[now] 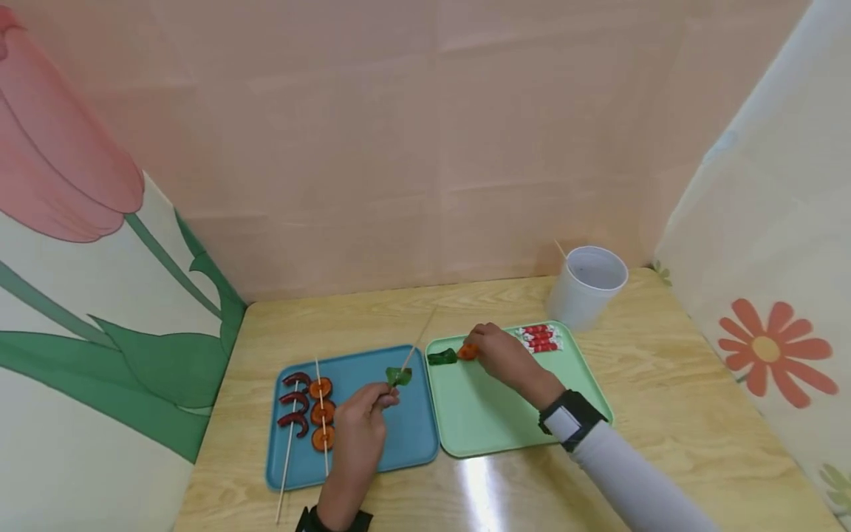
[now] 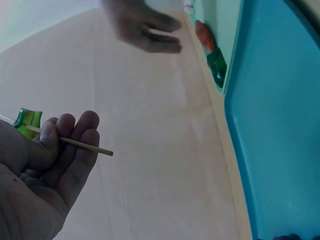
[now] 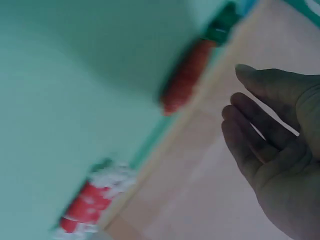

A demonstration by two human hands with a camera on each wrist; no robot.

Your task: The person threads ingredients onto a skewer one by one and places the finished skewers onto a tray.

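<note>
Two loaded skewers [image 1: 323, 412] lie across the blue tray [image 1: 408, 443], left of your left grip [image 1: 361, 423]; that grip pinches a stick [image 1: 418, 343] bearing one green piece [image 1: 399, 377]; your right grip [image 1: 507, 357] holds nothing, thumb and fingers apart, near the orange piece [image 1: 468, 352] on the green tray [image 1: 518, 425]; a pepper [image 1: 442, 357] lies left of it; red-and-white pieces [image 1: 540, 338] lie right of it, the cup [image 1: 580, 303] farther right on the bench [image 1: 665, 355].

Right hand [image 3: 282, 162], thumb apart from fingers, near orange piece [image 3: 187, 77]; dark-green piece [image 3: 222, 26], red-and-white piece [image 3: 89, 204] on green tray [image 3: 75, 115].
</note>
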